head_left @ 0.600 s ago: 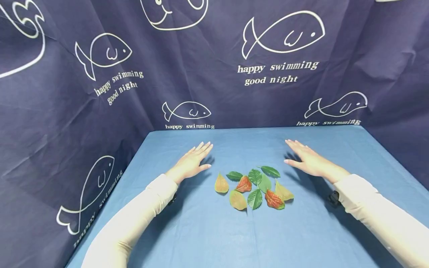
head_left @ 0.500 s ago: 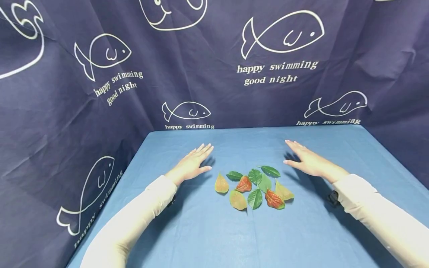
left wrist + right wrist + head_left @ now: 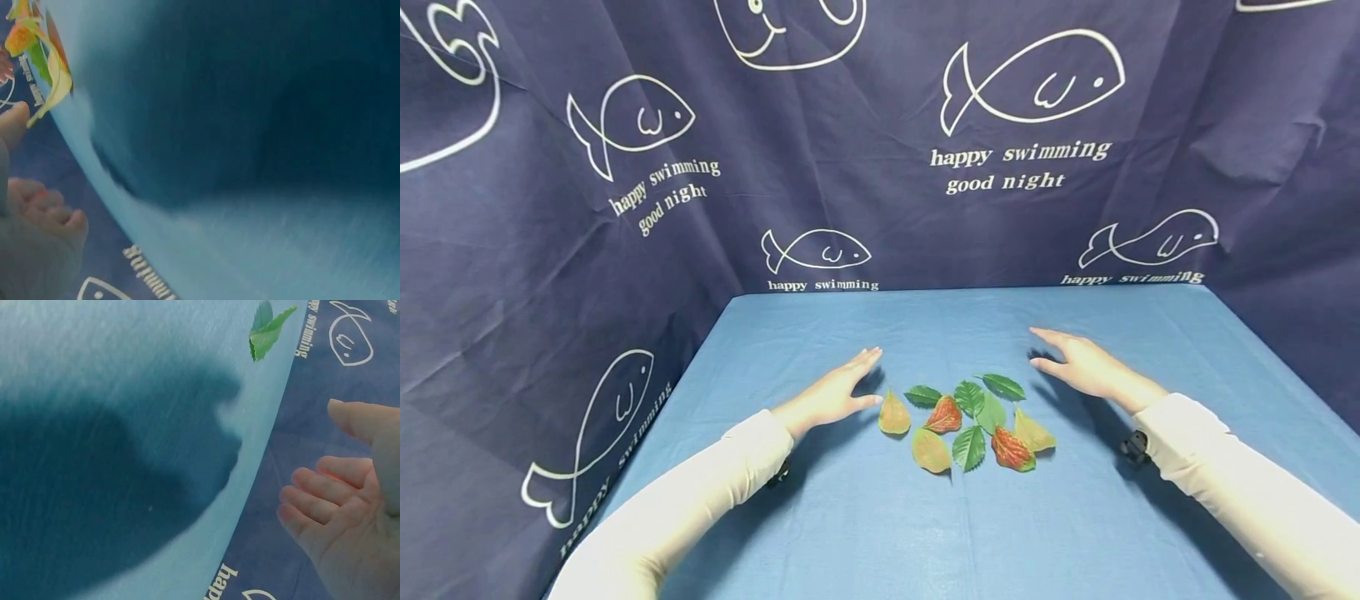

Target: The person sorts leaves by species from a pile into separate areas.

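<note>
Several loose leaves lie in a cluster on the blue cloth in the head view. A yellow leaf (image 3: 894, 415) is leftmost, with a red leaf (image 3: 945, 414) and a yellow-green leaf (image 3: 932, 451) beside it. On the right are a red-and-green leaf (image 3: 1012, 450), another yellow leaf (image 3: 1033, 431) and a dark green leaf (image 3: 1003, 387). My left hand (image 3: 831, 398) hovers left of the cluster, its thumb tip near the leftmost leaf, holding nothing. To the right, my right hand (image 3: 1086, 367) hovers with nothing in it, thumb apart from the fingers. A green leaf (image 3: 269, 334) shows in the right wrist view.
A blue cloth-covered table (image 3: 880, 533) lies under both hands. Dark blue curtains (image 3: 880, 150) with white fish drawings stand behind it and along its left and right sides. Both arms wear pale sleeves (image 3: 692, 492).
Both hands have come slightly inward and nearer to me, toward the leaves, and their fingers look less extended. The leaves lie as before.
</note>
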A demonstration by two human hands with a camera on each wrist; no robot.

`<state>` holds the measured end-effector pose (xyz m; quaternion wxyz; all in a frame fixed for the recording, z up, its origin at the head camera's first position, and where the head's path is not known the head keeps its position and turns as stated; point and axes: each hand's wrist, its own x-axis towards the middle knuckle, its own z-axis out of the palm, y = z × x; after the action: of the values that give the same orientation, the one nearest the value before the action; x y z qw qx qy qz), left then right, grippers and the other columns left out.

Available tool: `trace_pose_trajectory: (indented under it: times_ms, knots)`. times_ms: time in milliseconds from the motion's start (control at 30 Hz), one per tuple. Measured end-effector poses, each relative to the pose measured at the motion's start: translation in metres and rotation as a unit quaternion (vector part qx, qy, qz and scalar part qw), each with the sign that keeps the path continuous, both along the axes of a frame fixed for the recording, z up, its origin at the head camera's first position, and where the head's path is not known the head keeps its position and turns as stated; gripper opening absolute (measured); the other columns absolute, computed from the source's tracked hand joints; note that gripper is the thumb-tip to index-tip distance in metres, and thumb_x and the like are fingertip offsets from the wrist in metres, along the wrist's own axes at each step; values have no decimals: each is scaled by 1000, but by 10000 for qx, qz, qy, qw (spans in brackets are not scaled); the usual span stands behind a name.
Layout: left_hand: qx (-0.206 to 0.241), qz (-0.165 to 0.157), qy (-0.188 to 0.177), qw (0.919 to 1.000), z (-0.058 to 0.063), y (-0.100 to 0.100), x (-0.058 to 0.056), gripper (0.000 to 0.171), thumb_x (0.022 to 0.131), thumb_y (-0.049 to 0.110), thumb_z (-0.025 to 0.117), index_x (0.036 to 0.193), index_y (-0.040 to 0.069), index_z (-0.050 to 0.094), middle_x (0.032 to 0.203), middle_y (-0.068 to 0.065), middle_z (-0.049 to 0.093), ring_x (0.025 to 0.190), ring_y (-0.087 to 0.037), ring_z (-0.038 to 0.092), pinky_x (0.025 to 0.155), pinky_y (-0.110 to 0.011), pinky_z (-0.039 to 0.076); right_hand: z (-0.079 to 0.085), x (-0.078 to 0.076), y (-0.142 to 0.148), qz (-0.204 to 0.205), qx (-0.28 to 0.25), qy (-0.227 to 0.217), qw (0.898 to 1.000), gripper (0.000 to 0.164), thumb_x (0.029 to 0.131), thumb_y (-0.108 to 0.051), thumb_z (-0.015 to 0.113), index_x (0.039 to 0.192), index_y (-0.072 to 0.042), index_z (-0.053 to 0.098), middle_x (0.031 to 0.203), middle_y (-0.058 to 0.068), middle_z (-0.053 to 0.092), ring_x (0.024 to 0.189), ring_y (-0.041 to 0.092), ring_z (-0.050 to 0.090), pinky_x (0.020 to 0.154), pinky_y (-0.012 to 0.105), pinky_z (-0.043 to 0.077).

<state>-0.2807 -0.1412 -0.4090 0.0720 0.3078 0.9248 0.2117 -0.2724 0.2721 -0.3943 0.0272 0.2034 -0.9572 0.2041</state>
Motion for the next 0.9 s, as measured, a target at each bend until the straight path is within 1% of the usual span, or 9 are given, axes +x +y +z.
trace_pose_trajectory:
  times_ms: [100,133,233,333,433,533,633,733,900]
  knots:
    - [230,363,-187,9989,-4,1,2,83,90,35,69,155,9,24,159,-14,24,147,-31,22,121,-48,20,-2,1,-3,-7,-188,184,9997,57,95,-24,62,141,6,45,139,30,49,124,47,49,106,60,38]
    - [339,459,-225,9981,-6,2,3,84,88,33,71,154,7,26,158,-16,27,146,-32,26,120,-47,22,-3,0,-4,10,-280,241,9993,55,94,-23,63,138,6,48,135,29,53,120,46,53,103,59,41]
    - [721,672,-547,9936,-10,3,6,83,85,30,76,151,7,33,155,-15,34,141,-36,36,118,-46,29,-6,-2,-7,33,-639,224,9977,49,93,-22,66,130,7,56,122,26,63,107,40,62,95,54,50]
    - [1177,701,-964,9859,-14,5,10,80,84,26,77,150,6,36,153,-14,38,137,-37,41,115,-45,35,-8,-4,-10,16,-958,-26,9954,44,92,-23,66,125,7,61,111,21,69,99,34,66,89,49,54]
    - [1612,570,-1321,9764,-18,7,13,78,85,19,76,150,3,35,154,-14,37,139,-35,39,115,-44,34,-10,-4,-14,-78,-1064,-333,9937,42,92,-26,66,122,4,64,106,15,71,96,29,66,86,46,55]
    - [2023,492,-1557,9656,-22,10,16,76,85,10,75,149,0,34,154,-15,36,141,-33,36,116,-43,32,-14,-4,-18,-209,-1107,-587,9919,43,91,-30,68,121,1,66,104,11,72,95,25,66,83,41,55]
    - [2304,559,-1673,9570,-22,13,19,75,84,4,74,148,-1,35,153,-16,37,141,-33,36,116,-42,33,-16,-3,-23,-294,-1200,-752,9895,43,90,-30,69,119,1,67,103,12,72,95,24,67,80,37,55]
    - [2426,685,-1703,9526,-20,17,24,72,83,0,73,146,-1,39,151,-17,40,140,-33,38,115,-42,34,-19,-2,-26,-369,-1383,-970,9849,43,89,-28,71,119,2,67,104,14,72,94,23,66,78,33,55]
    - [2405,807,-1648,9531,-21,22,30,62,81,-3,74,138,-3,50,144,-18,49,136,-34,43,113,-42,38,-22,0,-29,-448,-1575,-1302,9779,42,87,-25,73,117,3,67,98,12,71,85,15,63,71,28,53]
